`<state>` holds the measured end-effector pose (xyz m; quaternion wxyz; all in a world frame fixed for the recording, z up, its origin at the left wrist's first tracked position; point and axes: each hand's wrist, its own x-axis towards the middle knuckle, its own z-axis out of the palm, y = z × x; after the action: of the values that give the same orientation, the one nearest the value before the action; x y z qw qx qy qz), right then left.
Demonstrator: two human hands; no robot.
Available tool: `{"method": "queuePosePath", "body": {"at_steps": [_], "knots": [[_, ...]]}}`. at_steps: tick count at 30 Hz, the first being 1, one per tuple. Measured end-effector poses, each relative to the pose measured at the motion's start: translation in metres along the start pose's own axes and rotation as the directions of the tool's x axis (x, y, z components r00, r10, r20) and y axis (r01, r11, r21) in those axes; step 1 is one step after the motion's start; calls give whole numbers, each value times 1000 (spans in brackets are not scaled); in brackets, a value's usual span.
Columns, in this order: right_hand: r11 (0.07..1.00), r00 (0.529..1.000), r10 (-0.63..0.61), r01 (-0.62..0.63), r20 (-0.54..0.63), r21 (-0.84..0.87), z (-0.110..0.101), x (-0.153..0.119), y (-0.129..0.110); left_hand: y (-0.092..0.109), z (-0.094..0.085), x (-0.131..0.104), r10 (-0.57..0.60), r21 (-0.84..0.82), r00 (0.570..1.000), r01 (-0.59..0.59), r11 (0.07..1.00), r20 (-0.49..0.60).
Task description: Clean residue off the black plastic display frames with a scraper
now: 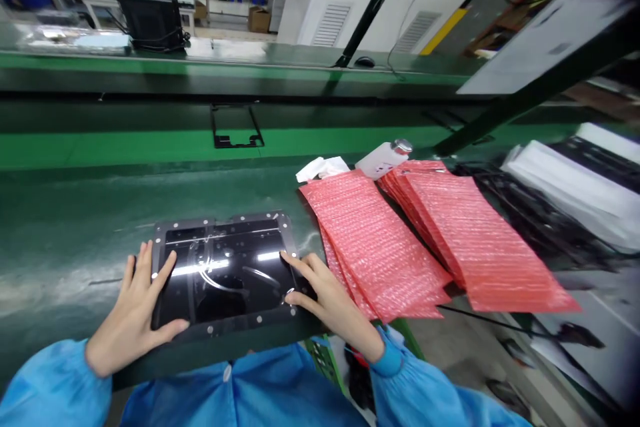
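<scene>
A flat, glossy black screen panel [235, 273] lies on the green bench in front of me. Its dark grey border carries several small pale round dots, and ceiling lights reflect in the glass. My left hand [137, 320] rests flat at the panel's left edge, fingers spread and thumb near the lower left corner. At the right edge, my right hand [327, 297] touches the panel with index finger and thumb stretched apart; its other fingers are partly hidden. Just right of that hand, red bubble-wrap bags [375, 233] lie in an overlapping pile.
A second stack of red bubble bags [480, 233] lies further right. Behind the bags are white tissue [323, 168] and a white bottle [383, 159] with a metal cap. A thin black frame [237, 141] sits on the green strip. A slanted dark post [493, 113] rises at right.
</scene>
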<state>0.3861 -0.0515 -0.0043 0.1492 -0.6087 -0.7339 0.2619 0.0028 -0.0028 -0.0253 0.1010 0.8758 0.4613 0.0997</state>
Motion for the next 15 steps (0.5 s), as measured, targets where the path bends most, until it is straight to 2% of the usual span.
{"method": "queuePosePath", "body": {"at_steps": [3,5,7,10,15], "knots": [[963,996,-82,69,-39,-261,-13,9,-12,9,6,-2,-45,7,996,46,999,-77],[922,984,-130,76,-118,-380,-22,26,-28,14,10,-6,-78,15,991,81,997,-110],[914,961,-216,137,-171,-382,-24,50,-46,18,12,-11,-111,32,982,117,993,-155],[905,926,-357,310,-121,-293,-12,87,-68,26,14,-16,-124,62,971,139,988,-204],[890,921,-377,330,-100,-315,16,121,-72,34,15,-16,-125,132,957,164,977,-261]]}}
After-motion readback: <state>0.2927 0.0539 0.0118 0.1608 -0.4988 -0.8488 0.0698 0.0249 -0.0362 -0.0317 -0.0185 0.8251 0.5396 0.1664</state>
